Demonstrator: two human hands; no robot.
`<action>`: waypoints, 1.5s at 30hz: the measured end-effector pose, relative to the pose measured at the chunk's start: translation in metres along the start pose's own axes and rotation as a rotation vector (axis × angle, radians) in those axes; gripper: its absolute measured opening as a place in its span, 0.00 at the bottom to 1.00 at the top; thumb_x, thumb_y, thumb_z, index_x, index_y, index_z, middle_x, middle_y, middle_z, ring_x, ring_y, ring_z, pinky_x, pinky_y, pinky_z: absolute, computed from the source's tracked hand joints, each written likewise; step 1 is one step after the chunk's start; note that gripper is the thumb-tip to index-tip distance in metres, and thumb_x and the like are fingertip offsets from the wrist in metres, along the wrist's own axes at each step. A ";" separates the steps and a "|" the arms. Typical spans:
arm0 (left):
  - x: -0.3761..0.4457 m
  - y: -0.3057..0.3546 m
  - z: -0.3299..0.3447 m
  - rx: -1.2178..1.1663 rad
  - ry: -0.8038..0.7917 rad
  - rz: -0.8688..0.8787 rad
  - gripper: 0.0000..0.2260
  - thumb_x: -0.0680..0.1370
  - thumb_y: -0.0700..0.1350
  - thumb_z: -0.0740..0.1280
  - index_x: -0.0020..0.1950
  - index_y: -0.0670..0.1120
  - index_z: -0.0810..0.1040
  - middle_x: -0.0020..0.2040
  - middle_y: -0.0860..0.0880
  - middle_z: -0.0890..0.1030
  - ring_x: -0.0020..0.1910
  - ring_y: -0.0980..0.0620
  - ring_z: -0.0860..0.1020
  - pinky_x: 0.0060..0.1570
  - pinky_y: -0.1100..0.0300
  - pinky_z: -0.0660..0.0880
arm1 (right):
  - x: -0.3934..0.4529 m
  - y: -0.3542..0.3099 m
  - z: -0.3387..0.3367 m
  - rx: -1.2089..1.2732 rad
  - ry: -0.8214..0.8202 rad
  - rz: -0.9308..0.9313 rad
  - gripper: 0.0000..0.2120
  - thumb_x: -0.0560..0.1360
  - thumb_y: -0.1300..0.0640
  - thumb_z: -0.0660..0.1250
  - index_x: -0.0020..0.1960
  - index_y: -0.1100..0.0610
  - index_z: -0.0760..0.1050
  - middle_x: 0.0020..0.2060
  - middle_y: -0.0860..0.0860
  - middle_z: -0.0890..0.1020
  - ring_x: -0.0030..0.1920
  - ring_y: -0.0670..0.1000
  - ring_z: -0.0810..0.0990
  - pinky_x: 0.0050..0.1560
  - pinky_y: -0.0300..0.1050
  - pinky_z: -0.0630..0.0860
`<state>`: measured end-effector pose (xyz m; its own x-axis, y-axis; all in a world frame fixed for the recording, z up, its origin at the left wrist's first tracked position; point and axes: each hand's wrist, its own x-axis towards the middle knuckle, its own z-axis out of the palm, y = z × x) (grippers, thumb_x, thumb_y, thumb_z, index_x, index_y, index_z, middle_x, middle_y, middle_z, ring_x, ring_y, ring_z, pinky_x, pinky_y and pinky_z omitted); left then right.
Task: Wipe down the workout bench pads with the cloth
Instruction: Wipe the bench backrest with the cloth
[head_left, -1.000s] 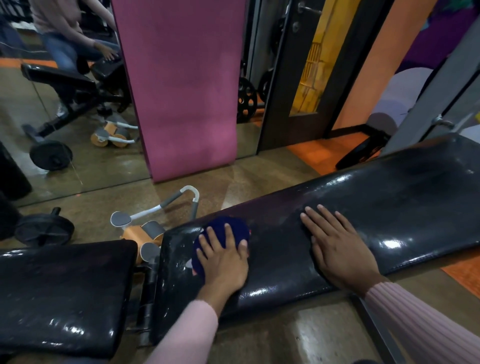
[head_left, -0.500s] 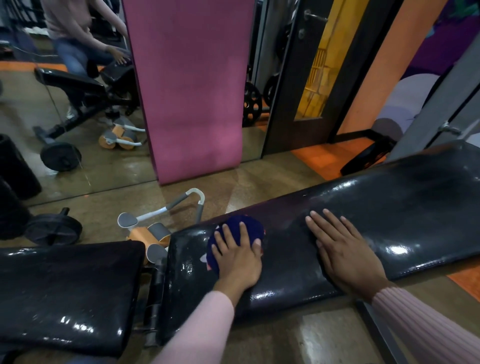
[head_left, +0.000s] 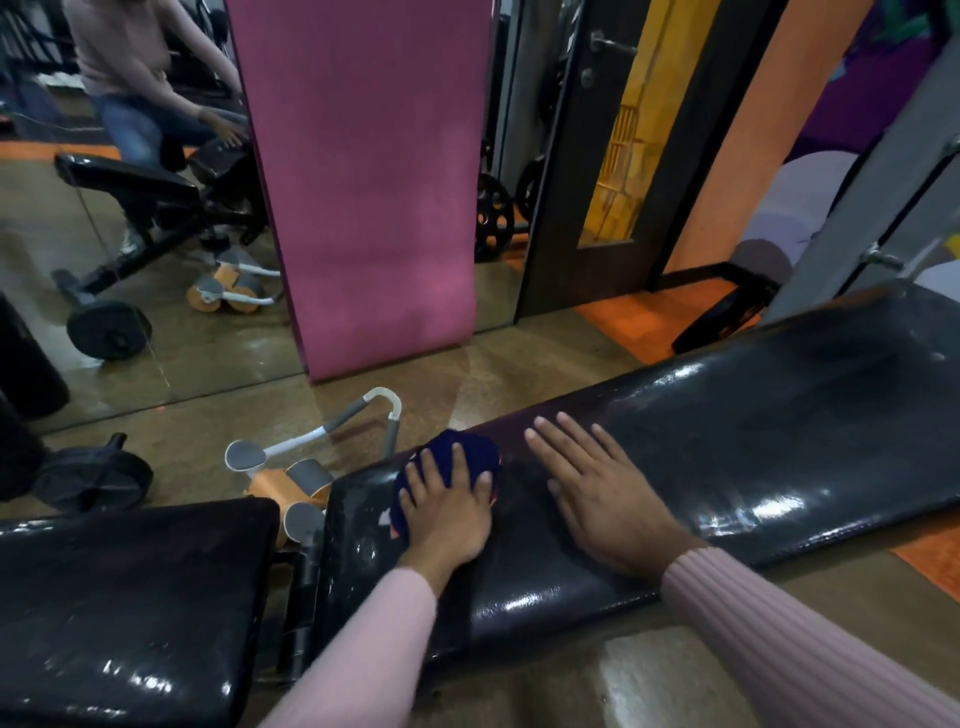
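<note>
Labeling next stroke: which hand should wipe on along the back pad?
Left. The left hand already presses the cloth on the back pad; the right hand lies flat and bare, bracing.

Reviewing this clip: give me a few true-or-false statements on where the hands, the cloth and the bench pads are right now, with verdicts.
1. The left hand presses flat on the dark blue cloth. True.
2. The right hand holds a second cloth. False: it lies bare and flat on the long back pad, fingers spread.
3. The cloth lies on the seat pad at the lower left. False: it lies on the long back pad, near that pad's left end.
4. An orange and grey ab roller sits on the floor beyond the gap between the two pads. True.
5. The pink mat lies flat on the floor. False: it stands upright against the mirror.
</note>
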<state>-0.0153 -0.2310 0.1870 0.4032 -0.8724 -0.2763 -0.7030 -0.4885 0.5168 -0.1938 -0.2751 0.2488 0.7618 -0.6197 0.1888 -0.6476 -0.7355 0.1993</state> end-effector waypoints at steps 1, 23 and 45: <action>-0.013 -0.006 0.004 0.012 0.023 0.001 0.28 0.81 0.60 0.43 0.77 0.53 0.39 0.77 0.43 0.38 0.75 0.41 0.37 0.73 0.43 0.40 | -0.002 -0.004 0.008 0.005 -0.005 -0.019 0.26 0.79 0.51 0.50 0.76 0.54 0.58 0.75 0.50 0.63 0.76 0.51 0.56 0.72 0.52 0.52; -0.030 0.023 0.017 0.083 0.039 0.212 0.27 0.81 0.59 0.43 0.77 0.53 0.38 0.76 0.43 0.35 0.74 0.41 0.33 0.72 0.44 0.36 | -0.005 -0.005 0.019 0.015 -0.024 -0.037 0.24 0.81 0.51 0.48 0.76 0.55 0.59 0.76 0.50 0.61 0.77 0.51 0.53 0.73 0.50 0.51; 0.037 0.010 -0.005 0.006 -0.027 0.072 0.27 0.81 0.60 0.43 0.77 0.53 0.40 0.78 0.44 0.40 0.76 0.42 0.38 0.73 0.44 0.39 | -0.029 -0.028 0.008 0.137 0.208 -0.187 0.16 0.75 0.56 0.61 0.61 0.54 0.72 0.54 0.51 0.74 0.53 0.52 0.74 0.51 0.45 0.66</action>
<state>-0.0043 -0.2682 0.1862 0.3351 -0.9054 -0.2606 -0.7330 -0.4243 0.5317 -0.1982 -0.2387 0.2304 0.8388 -0.4116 0.3565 -0.4781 -0.8700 0.1206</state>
